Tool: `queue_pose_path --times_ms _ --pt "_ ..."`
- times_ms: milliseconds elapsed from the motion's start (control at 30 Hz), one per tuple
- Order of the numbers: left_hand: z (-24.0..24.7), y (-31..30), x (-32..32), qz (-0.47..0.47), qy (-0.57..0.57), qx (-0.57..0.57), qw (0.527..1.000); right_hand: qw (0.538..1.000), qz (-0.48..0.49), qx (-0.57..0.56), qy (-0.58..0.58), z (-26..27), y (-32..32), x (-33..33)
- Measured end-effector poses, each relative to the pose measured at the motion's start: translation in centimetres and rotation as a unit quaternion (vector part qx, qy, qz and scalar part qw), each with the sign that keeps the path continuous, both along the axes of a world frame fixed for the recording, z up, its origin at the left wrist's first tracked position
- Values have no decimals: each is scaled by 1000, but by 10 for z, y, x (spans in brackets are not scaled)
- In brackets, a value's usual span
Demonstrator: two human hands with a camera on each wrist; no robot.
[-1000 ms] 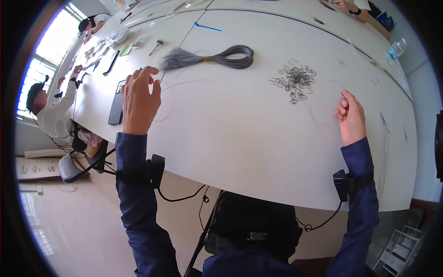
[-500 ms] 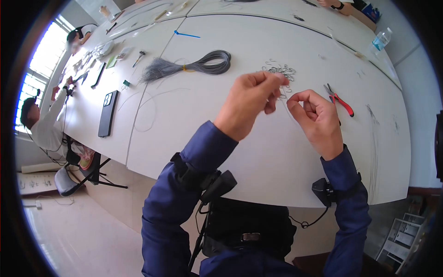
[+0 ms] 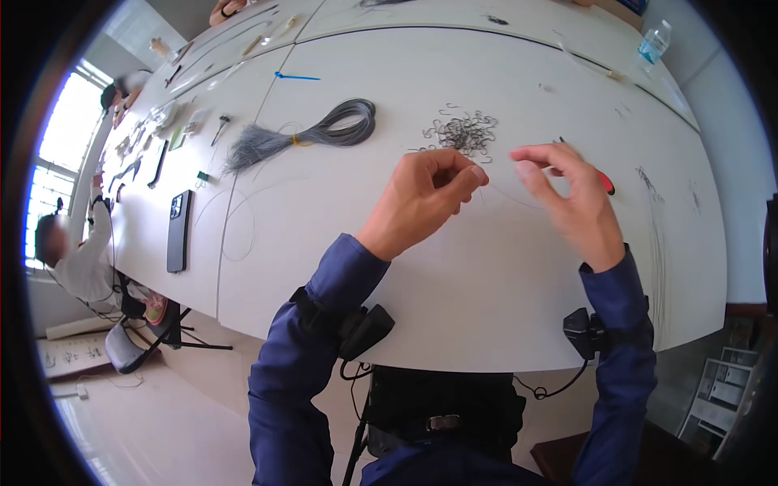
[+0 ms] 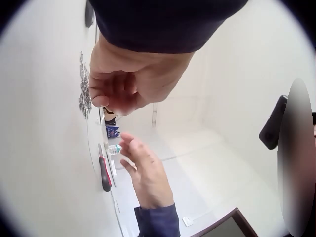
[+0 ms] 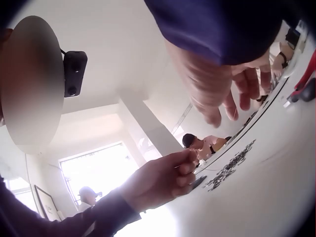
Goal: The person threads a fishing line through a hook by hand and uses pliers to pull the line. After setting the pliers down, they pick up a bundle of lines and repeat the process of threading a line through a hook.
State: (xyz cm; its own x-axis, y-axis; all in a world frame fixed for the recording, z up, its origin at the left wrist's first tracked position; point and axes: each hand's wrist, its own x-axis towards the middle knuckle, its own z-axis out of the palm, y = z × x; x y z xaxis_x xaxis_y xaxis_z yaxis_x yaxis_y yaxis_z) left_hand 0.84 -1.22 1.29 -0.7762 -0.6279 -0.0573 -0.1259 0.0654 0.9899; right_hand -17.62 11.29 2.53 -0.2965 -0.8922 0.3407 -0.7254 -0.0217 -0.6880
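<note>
In the head view my left hand is at mid-table, thumb tip pressed to the curled index finger, pinching a thin strand that trails toward the right. My right hand is just to the right, its thumb and fingers apart with nothing between them. Beyond the left hand lies a pile of small bent wire hooks. Red-handled pliers lie partly hidden behind the right hand; the left wrist view shows the pliers on the table too.
A grey bundle of strands tied with a yellow band lies to the left. Farther left are a phone and a small green item. A blue cable tie and a water bottle are at the back. Other people sit around the table.
My left hand came from the left to mid-table and pinches the strand. My right hand moved in from the right holding the strand, then parted its fingers and drew slightly away.
</note>
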Motion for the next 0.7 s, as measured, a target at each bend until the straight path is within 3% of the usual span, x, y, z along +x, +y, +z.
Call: queue_pose_path --times_ms 33,167,367,467,567,633,700 --pt "-1 2 -1 -12 -10 -21 1000 993 29 29 -113 1 -4 7" --pt "-13 3 -2 -28 -17 -66 997 971 46 43 -229 -13 -12 20" --pt "-9 9 -3 -48 -66 -114 990 961 21 37 -272 -35 -13 24" --pt "-12 9 0 -32 -23 -165 986 965 -3 -1 -261 -31 -11 24" --pt "-19 -20 5 114 27 -303 946 951 -42 -101 -288 -22 -10 15" --pt "-17 -44 19 158 -20 -409 898 918 -69 -157 -358 -12 -7 7" --pt "-19 -49 27 147 -79 -402 900 903 -82 -164 -389 -10 -4 -1"
